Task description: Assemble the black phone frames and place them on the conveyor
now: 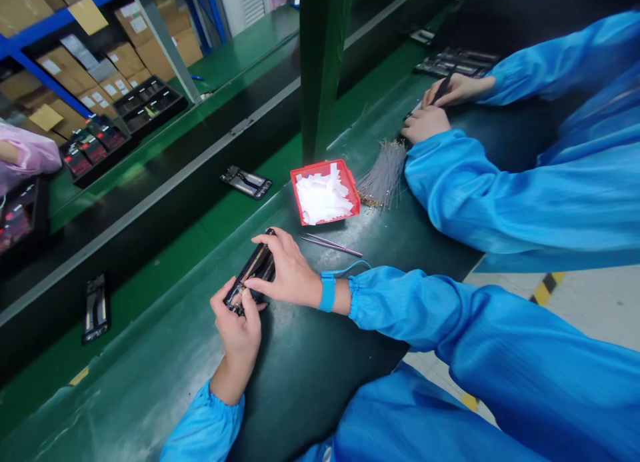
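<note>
Above the green mat, both my hands hold a dark phone assembly [256, 270] with its inner parts showing. My left hand [239, 325] is closed round its lower end, thumb on the near side. My right hand [289, 270] grips the far end, its thumb pressed on the inner side and its fingers over the top edge. A blue wrist strap [327, 292] with a thin cord sits on my right wrist. Just beyond that wrist lie metal tweezers [333, 245]. Behind them stands a red tray [356, 205] holding white paper-like strips [324, 194].
A bundle of thin grey cables [384, 175] lies right of the tray. One phone assembly [246, 182] rests on the green strip at the back, another phone assembly [96, 309] at the left. A co-worker's hands [430, 119] work at the upper right. A green post [320, 69] rises behind the tray.
</note>
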`<state>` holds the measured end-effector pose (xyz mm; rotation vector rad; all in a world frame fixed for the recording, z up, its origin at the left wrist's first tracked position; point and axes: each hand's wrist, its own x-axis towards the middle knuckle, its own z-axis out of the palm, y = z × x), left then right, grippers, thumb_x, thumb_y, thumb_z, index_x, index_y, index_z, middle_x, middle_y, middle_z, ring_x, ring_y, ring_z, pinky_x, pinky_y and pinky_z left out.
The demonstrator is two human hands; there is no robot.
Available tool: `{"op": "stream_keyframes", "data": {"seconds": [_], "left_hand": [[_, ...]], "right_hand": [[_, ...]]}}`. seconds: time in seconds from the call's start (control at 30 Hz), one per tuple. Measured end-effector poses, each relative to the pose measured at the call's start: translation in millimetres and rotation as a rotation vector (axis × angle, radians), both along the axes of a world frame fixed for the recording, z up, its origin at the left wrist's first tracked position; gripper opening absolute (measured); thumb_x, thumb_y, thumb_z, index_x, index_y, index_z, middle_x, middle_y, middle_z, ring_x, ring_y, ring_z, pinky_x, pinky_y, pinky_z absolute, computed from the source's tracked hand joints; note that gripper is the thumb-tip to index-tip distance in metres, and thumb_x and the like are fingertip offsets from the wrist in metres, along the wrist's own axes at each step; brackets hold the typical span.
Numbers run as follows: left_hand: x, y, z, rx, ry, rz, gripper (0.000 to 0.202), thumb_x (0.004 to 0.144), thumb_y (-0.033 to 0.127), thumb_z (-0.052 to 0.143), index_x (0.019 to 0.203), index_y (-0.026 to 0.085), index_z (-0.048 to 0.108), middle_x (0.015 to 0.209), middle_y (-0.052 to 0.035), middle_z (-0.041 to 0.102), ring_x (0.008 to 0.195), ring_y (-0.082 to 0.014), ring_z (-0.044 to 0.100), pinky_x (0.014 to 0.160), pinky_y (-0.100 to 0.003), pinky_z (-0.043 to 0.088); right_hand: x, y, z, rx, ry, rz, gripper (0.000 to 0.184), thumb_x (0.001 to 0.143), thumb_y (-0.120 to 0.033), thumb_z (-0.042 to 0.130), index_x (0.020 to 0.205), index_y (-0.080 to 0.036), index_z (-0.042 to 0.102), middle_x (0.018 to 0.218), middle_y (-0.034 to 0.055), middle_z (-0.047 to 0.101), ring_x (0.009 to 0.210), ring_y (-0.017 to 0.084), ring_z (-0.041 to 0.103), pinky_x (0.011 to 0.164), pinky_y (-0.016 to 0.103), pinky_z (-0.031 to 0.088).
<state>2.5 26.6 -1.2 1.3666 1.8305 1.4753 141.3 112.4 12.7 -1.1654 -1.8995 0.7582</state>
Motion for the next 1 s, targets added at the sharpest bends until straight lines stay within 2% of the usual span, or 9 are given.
{"op": "stream_keyframes", "data": {"seconds": [0.2,0.3,0.37,0.47,0.6,0.7,0.77,0.87,1.0], "left_hand": [[-13.5,13.2,12.0,-0.021,0.018,0.105,0.035,0.088,0.035,0.071,0.114,0.016,0.057,0.079,0.0019,0.066,0.036,-0.0090,0.059,0.034,-0.020,0.051],[-22.8,18.6,14.7,-0.124,-0.154,0.000,0.039,0.086,0.042,0.073,0.113,0.017,0.059,0.087,0.0004,0.065,0.037,-0.0087,0.058,0.029,-0.022,0.048],[-26.7,19.9,13.1,-0.192,-0.253,-0.097,0.043,0.084,0.046,0.074,0.114,0.018,0.059,0.091,-0.0010,0.065,0.045,-0.0108,0.063,0.030,-0.023,0.051],[-29.1,20.3,10.5,-0.233,-0.336,-0.171,0.045,0.083,0.047,0.077,0.116,0.019,0.060,0.092,-0.0018,0.065,0.054,-0.0126,0.066,0.035,-0.022,0.054],[-31.4,22.4,11.0,-0.192,-0.512,-0.229,0.057,0.085,0.050,0.073,0.133,0.024,0.056,0.109,-0.0085,0.068,0.076,-0.0188,0.071,0.042,-0.021,0.057],[-31.8,23.9,8.1,-0.138,-0.627,-0.224,0.057,0.086,0.052,0.072,0.134,0.024,0.056,0.118,-0.0110,0.070,0.086,-0.0205,0.073,0.055,-0.025,0.061],[-29.4,23.2,3.7,-0.109,-0.595,-0.176,0.054,0.081,0.045,0.080,0.126,0.022,0.061,0.117,-0.0095,0.072,0.091,-0.0195,0.073,0.072,-0.028,0.063],[-21.1,18.9,-1.4,-0.103,-0.475,-0.141,0.052,0.080,0.039,0.083,0.124,0.021,0.062,0.123,-0.0091,0.072,0.107,-0.0209,0.071,0.096,-0.033,0.057],[-7.2,11.2,2.2,-0.136,-0.414,-0.235,0.047,0.086,0.041,0.077,0.125,0.021,0.061,0.124,-0.0101,0.072,0.112,-0.0235,0.070,0.100,-0.037,0.055]], "right_hand": [[3.9,0.7,-0.2,0.025,-0.062,0.018,0.077,0.080,-0.043,0.085,0.143,-0.018,0.050,0.138,0.0195,0.047,0.135,0.036,0.045,0.110,0.053,0.043],[12.6,9.3,-0.3,0.180,-0.130,0.105,0.049,0.091,-0.040,0.074,0.131,-0.017,0.060,0.136,0.0183,0.054,0.127,0.034,0.051,0.107,0.052,0.042],[17.2,14.7,0.0,0.293,-0.198,0.214,0.029,0.100,-0.035,0.061,0.121,-0.015,0.066,0.122,0.0156,0.064,0.112,0.030,0.058,0.100,0.049,0.043],[19.8,19.2,0.2,0.334,-0.290,0.311,0.026,0.103,-0.023,0.050,0.119,-0.014,0.068,0.103,0.0124,0.068,0.093,0.026,0.059,0.087,0.042,0.045],[19.7,21.3,-0.8,0.234,-0.244,0.281,0.023,0.100,-0.017,0.050,0.112,-0.016,0.069,0.101,0.0107,0.067,0.094,0.025,0.059,0.085,0.039,0.047],[19.2,19.8,-1.5,0.014,-0.058,0.286,0.015,0.096,-0.013,0.053,0.103,-0.018,0.064,0.094,0.0058,0.067,0.089,0.020,0.062,0.082,0.034,0.050],[17.9,17.3,-2.0,-0.169,0.066,0.347,0.008,0.094,-0.018,0.059,0.102,-0.019,0.059,0.090,0.0025,0.066,0.082,0.017,0.063,0.075,0.030,0.051],[14.1,13.2,-2.8,-0.357,0.257,0.461,0.027,0.092,-0.031,0.067,0.113,-0.019,0.055,0.101,0.0042,0.067,0.089,0.018,0.065,0.074,0.029,0.053],[10.5,8.0,-1.5,-0.360,0.339,0.451,0.020,0.094,-0.035,0.063,0.105,-0.019,0.056,0.092,0.0009,0.064,0.081,0.016,0.060,0.071,0.027,0.049]]}}
